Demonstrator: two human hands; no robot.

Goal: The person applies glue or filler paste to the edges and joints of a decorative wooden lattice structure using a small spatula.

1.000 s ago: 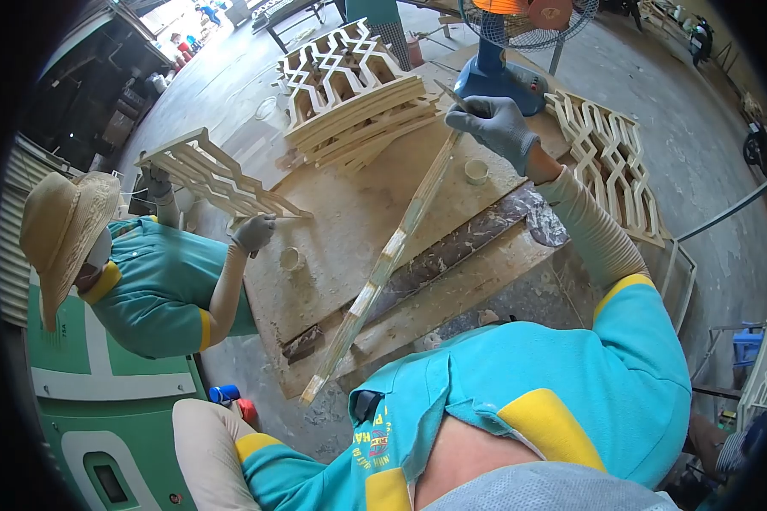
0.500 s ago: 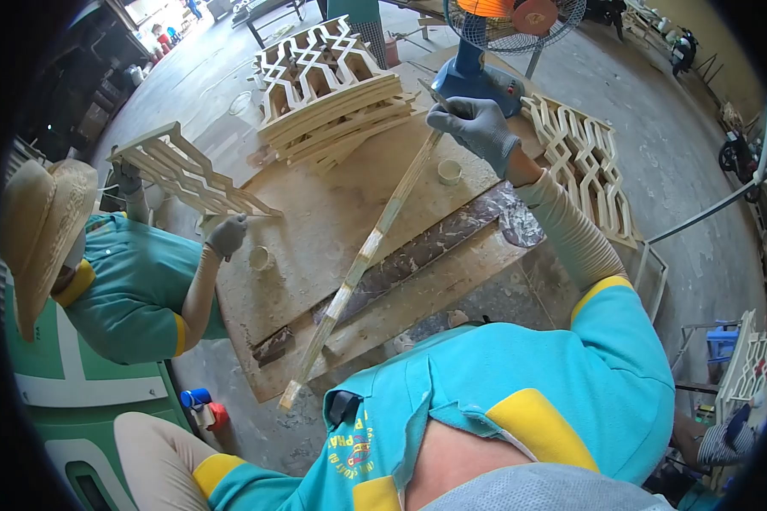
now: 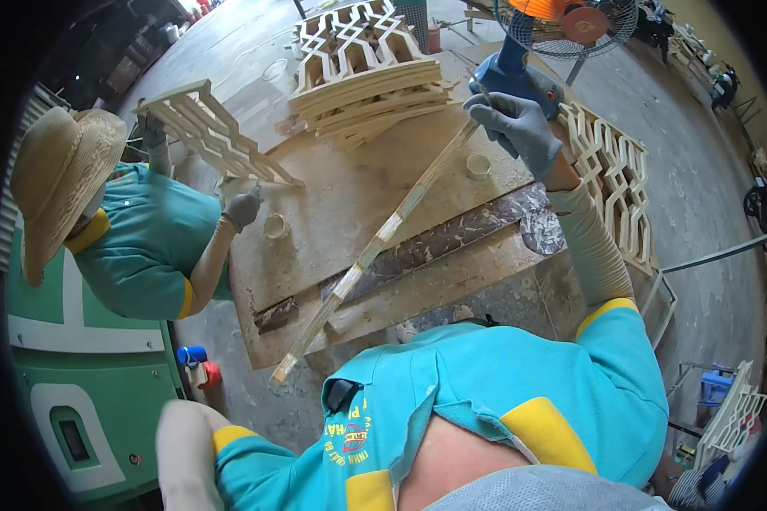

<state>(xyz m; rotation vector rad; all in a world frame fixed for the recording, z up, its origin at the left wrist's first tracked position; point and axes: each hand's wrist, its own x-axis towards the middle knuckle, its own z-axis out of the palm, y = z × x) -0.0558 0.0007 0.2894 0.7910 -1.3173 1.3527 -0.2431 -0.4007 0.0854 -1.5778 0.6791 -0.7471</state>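
My right hand (image 3: 520, 134), in a grey glove, is closed around a thin blade-like tool (image 3: 479, 83) whose tip points up and away. Right by its fingers is the far end of a long wooden strip (image 3: 375, 245) with pale patches along its face. The strip slants across the worktable (image 3: 349, 192), its near end reaching past the front edge. Under it runs a dark, plastic-wrapped bar (image 3: 447, 236) smeared with white. A small cup (image 3: 478, 167) stands below my right hand. My left forearm drops out of view at the lower left, hiding the hand.
Across the left side a co-worker in a straw hat (image 3: 64, 170) holds a lattice panel (image 3: 217, 136) with gloved hands. Another cup (image 3: 276, 226) stands near them. Stacked lattice panels (image 3: 371, 77) are at the back; more lattice (image 3: 609, 175) leans at the right beside a fan (image 3: 520, 68).
The view has shifted, so the table scene sits further right and higher. My right hand stays by the strip's far end with its fingers slightly rearranged. My left forearm shows more at the lower left.
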